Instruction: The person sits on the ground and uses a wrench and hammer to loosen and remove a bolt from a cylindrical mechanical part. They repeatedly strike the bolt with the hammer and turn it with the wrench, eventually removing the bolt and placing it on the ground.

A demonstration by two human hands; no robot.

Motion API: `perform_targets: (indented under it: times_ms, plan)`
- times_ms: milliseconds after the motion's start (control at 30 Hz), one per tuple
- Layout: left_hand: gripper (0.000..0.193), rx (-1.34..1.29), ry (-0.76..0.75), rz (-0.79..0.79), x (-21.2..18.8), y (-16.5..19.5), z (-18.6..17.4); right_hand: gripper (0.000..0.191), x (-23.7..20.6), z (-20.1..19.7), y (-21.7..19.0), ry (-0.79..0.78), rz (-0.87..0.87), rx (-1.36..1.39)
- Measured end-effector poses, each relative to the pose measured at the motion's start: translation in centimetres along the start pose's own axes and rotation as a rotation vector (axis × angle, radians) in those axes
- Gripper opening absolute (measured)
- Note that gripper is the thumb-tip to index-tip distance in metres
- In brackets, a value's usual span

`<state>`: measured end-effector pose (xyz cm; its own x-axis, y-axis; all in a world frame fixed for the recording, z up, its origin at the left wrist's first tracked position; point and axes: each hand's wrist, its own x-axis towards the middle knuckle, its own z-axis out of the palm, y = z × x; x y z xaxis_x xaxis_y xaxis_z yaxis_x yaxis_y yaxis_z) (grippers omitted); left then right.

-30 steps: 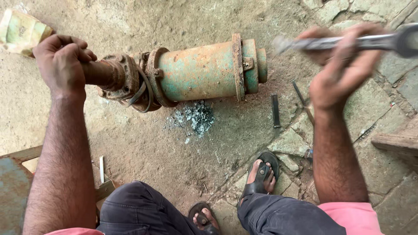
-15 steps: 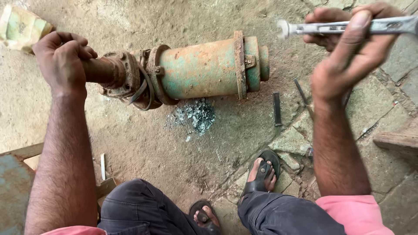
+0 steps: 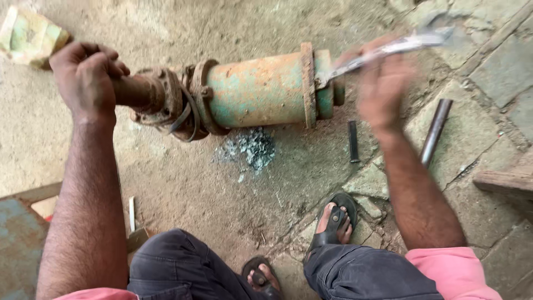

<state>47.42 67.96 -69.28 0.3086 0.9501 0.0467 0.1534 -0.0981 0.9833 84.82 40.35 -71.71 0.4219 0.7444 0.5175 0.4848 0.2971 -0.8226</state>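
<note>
A rusty green metal cylinder (image 3: 261, 91) with flanges lies on its side on the dirt ground. My left hand (image 3: 86, 78) is closed around the rusty pipe stub (image 3: 133, 91) at the cylinder's left end. My right hand (image 3: 383, 83), blurred by motion, grips a long silver metal tool (image 3: 388, 50). The tool's tip touches the flange at the cylinder's right end.
A small pile of grey-blue debris (image 3: 252, 147) lies under the cylinder. A short dark bar (image 3: 353, 141) and a longer metal rod (image 3: 436, 130) lie on the ground to the right. My sandalled feet (image 3: 333, 222) are below. A wooden plank (image 3: 502, 180) sits at far right.
My right hand has swung the silver tool down and to the left, from raised in the air to the cylinder's right-end flange. My left hand has kept its grip.
</note>
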Motion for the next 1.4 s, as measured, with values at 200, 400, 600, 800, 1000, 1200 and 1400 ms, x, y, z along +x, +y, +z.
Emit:
perform_targets:
  times_ms: [200, 400, 600, 800, 1000, 1200, 1400]
  plan:
    - [0.019, 0.027, 0.038, -0.011, 0.2, -0.1, -0.1, 0.028, 0.6, -0.9, -2.4, -0.113, 0.098, -0.146]
    - [0.024, 0.016, 0.004, 0.017, 0.0, -0.2, -0.2, 0.026, 1.3, -0.3, -1.1, 0.185, -0.143, 0.226]
    - [0.012, 0.056, 0.042, 0.004, 0.2, 0.4, 0.0, 0.029, -1.8, 0.1, -1.3, -0.115, 0.049, -0.297]
    - [0.018, -0.007, 0.019, 0.0, 0.0, -0.2, 0.0, 0.024, 0.9, -1.4, -3.7, 0.169, -0.202, -0.08]
    - [0.015, 0.035, 0.036, -0.023, 0.0, 1.1, 0.5, 0.026, -1.6, 1.2, -2.7, -0.011, 0.123, -0.123]
    - [0.017, 0.01, 0.054, -0.034, -0.2, 0.3, 0.2, 0.021, -3.3, -1.5, -1.9, 0.196, -0.075, -0.071]
    - [0.018, 0.029, 0.041, -0.018, -0.2, 0.9, 0.5, 0.023, -2.8, 1.4, 0.3, 0.132, 0.124, 0.045]
